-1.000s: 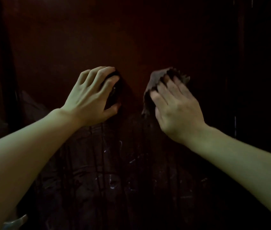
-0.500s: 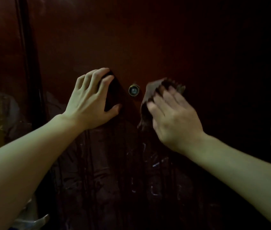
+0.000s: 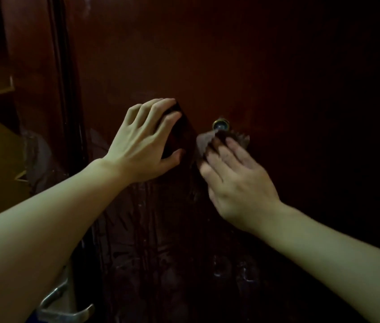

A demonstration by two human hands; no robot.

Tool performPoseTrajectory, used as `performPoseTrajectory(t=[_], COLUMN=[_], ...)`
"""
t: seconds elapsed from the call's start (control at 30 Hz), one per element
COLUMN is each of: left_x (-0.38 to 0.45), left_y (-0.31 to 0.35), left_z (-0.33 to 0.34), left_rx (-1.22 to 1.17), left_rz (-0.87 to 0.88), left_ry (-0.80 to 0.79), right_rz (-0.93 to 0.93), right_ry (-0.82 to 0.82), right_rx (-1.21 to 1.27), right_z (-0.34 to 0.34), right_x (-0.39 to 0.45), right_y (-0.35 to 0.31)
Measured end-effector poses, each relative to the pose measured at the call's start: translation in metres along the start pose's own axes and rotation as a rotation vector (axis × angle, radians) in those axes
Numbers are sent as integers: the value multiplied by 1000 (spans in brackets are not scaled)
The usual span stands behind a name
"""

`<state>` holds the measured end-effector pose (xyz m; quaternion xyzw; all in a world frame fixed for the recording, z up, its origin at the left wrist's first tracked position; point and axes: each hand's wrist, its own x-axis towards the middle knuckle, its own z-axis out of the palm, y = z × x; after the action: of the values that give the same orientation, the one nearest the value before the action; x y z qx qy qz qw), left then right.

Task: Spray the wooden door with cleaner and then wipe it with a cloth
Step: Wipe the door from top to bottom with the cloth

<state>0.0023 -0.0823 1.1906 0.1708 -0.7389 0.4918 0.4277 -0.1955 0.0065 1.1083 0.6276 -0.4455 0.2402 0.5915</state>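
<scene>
Head view, low light: two bare hands press against a dark red-brown wooden door [image 3: 207, 66]. Left hand [image 3: 142, 145] lies with fingers spread and slightly arched, its grip open; a dark shape sits under the fingertips and thumb, too dim to tell whether it is shadow or an object. Right hand [image 3: 235, 183] presses a crumpled brownish cloth [image 3: 205, 142] flat to the door, fingers laid over it rather than curled round it; the cloth's upper edge shows above the fingertips, the rest is hidden beneath the palm. A brass-rimmed peephole [image 3: 220, 124] sits just above the cloth, touching or nearly touching its top edge, and between the two hands. Below the hands the door surface shows wet streaks and smears [image 3: 151, 241] catching faint glints. A metal door handle [image 3: 63, 306] appears at the door's lower left edge, partly covered by the left forearm. Beyond the door's left edge stands a darker frame strip and a yellowish shape that cannot be made out. The door's right side is lost in darkness. Both forearms are cut off by the picture's bottom edge.
</scene>
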Motion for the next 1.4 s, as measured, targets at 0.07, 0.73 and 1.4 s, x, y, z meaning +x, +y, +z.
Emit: performPoseTrajectory(t=[0.07, 0.73, 1.4], left_x=[-3, -73, -130], left_y=[-5, -91, -146], left_z=[2, -5, 7], left_rx=[9, 48, 18], left_rz=[12, 157, 139], left_ry=[2, -137, -125], right_rz=[50, 106, -145], right_ry=[19, 16, -75], right_rx=[-8, -55, -5], right_z=[1, 27, 60], right_x=[15, 50, 66], right_y=[-2, -64, -146])
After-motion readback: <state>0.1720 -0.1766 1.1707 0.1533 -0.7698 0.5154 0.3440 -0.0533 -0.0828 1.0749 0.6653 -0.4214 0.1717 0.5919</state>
